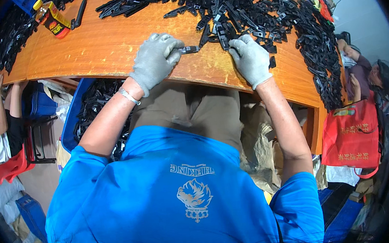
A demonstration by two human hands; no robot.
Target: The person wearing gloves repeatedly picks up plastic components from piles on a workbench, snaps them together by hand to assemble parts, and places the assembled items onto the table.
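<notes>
While left hand [155, 59] is pinching small black plastic strip [190, 49] at fingertips, strip is hovering just above orange table [104, 46] near front edge. Right hand [250, 58] is resting half-curled at rim of black parts heap [258, 9], maybe touching one piece; grip unclear. Risks: thick grey gloves dulling feel, strip possibly slipping over table edge; heap crowding, parts possibly sliding off. Blue crate [71, 118] under table is holding more black parts. Red bag [350, 135] is hanging at right, contents hidden. Yellow-capped bottle [51, 17] is lying far left.

Bright, even light; sharp centre (fisheye-bent, dark-vignetted edges).
</notes>
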